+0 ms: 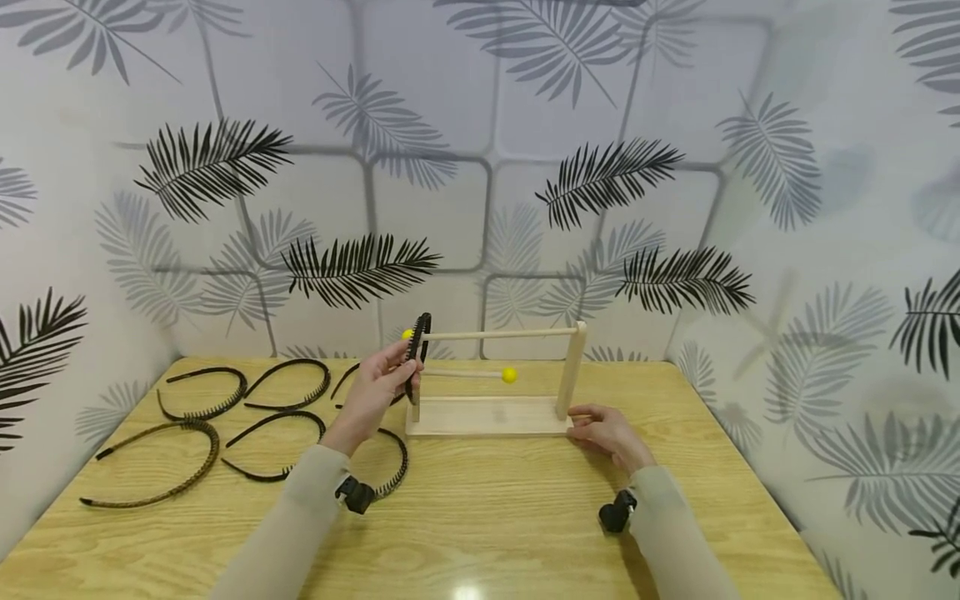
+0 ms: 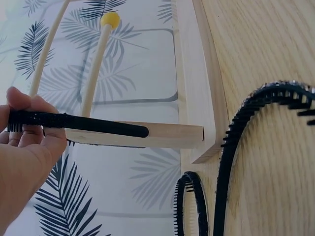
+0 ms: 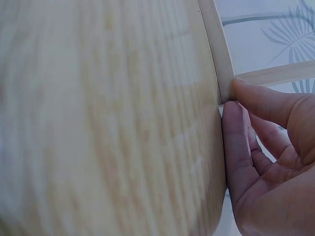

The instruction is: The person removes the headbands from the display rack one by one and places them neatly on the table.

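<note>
My left hand (image 1: 371, 390) grips a black toothed headband (image 1: 415, 354), thumb and fingers around its band. The headband stands upright by the left end of a wooden rack (image 1: 487, 417), around or beside the upper rod (image 1: 502, 335); which of these I cannot tell. In the left wrist view the headband (image 2: 106, 124) passes in front of the rack's left post (image 2: 172, 133). At the rack's other end, my right hand (image 1: 613, 437) holds the corner of the base. Its thumb and fingertips meet the base end (image 3: 225, 87) in the right wrist view.
Several dark headbands lie on the wooden table (image 1: 510, 533) at the left, among them a brownish one (image 1: 206, 454) and a black one (image 1: 401, 462) near my left forearm. A lower rod carries a yellow ball (image 1: 509, 375). A leaf-patterned wall covering (image 1: 450, 208) stands behind.
</note>
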Tool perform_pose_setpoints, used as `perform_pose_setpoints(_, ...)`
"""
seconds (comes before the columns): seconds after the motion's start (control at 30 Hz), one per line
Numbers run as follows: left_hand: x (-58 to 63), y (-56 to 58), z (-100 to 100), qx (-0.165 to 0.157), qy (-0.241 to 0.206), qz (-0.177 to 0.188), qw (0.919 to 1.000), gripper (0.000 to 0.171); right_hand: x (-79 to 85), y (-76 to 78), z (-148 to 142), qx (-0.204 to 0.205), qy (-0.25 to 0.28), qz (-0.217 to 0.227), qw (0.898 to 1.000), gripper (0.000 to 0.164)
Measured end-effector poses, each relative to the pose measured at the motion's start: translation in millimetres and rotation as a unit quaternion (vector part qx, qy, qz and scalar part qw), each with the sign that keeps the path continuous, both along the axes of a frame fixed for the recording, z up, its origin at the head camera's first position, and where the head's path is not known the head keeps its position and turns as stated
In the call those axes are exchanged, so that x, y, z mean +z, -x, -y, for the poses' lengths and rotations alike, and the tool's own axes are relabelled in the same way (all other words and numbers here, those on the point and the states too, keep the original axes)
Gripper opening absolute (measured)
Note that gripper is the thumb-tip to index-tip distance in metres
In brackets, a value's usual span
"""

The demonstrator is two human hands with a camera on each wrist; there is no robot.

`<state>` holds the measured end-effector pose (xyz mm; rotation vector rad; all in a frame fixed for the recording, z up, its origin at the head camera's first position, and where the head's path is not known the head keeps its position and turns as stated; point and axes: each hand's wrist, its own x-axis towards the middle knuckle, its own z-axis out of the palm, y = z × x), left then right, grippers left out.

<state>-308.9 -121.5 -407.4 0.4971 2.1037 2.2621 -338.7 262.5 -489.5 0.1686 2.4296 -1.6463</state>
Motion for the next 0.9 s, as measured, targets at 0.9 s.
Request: perform_pose_setpoints(0.9,-8.2,0.1,13,0.036,0.006,-0.028,0.9989,0.049,2.0,-1.5,3,-0.004,-0.001,0.004,1.0,0.047)
